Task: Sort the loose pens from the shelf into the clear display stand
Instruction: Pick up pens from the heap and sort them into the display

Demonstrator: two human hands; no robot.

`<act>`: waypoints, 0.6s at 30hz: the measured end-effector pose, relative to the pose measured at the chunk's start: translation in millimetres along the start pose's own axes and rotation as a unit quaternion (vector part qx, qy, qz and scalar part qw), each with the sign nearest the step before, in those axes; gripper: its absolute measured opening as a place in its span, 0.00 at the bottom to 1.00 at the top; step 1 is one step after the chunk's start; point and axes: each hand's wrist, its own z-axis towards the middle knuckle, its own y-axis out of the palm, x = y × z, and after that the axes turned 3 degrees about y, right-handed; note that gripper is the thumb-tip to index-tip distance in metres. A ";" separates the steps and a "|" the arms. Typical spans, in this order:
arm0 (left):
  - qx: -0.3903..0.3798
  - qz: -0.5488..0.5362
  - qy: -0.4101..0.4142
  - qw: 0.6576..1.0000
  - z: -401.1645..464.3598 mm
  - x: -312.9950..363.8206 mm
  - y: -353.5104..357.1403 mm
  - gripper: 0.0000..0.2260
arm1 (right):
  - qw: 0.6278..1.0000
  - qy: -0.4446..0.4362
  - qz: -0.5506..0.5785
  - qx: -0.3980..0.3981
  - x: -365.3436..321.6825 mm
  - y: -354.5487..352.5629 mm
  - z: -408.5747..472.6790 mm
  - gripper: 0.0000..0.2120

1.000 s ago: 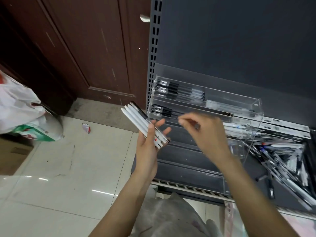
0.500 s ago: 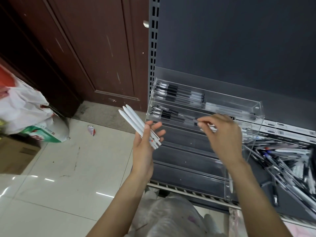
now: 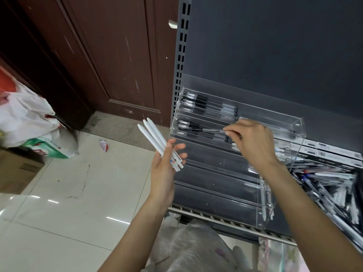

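Pinching a clear black-gripped pen, right hand; left hand grips white pens.

A dark brown panelled wooden door, scuffed with pale scratches, is standing closed behind the scene, its metal handle just showing at the edge of a grey slotted upright. Pale glossy floor tiles are catching streaks of light, and a small crumpled wrapper is lying on them near the door's grey threshold. At left, a white plastic bag is slumping over a green-and-white sack, with a brown cardboard box sitting just beside them. Crinkled translucent plastic is bunching at the bottom of the frame.
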 end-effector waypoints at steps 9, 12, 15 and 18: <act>-0.004 0.004 -0.010 1.000 -2.8 -0.5 1.1 0.09 | 0.994 -0.012 -0.032 -0.107 -8.0 2.2 2.7 0.13; -0.007 0.007 -0.012 1.000 -4.0 -0.6 1.8 0.09 | 0.991 -0.048 -0.048 -0.114 -9.1 5.7 -1.1 0.22; -0.010 0.008 -0.014 1.000 -6.5 -0.5 2.7 0.09 | 0.988 -0.057 -0.078 -0.121 -9.8 6.6 -0.7 0.24; -0.011 0.010 -0.018 1.000 -9.6 -0.6 4.6 0.08 | 0.990 -0.075 -0.082 -0.091 -14.4 5.8 -0.3 0.26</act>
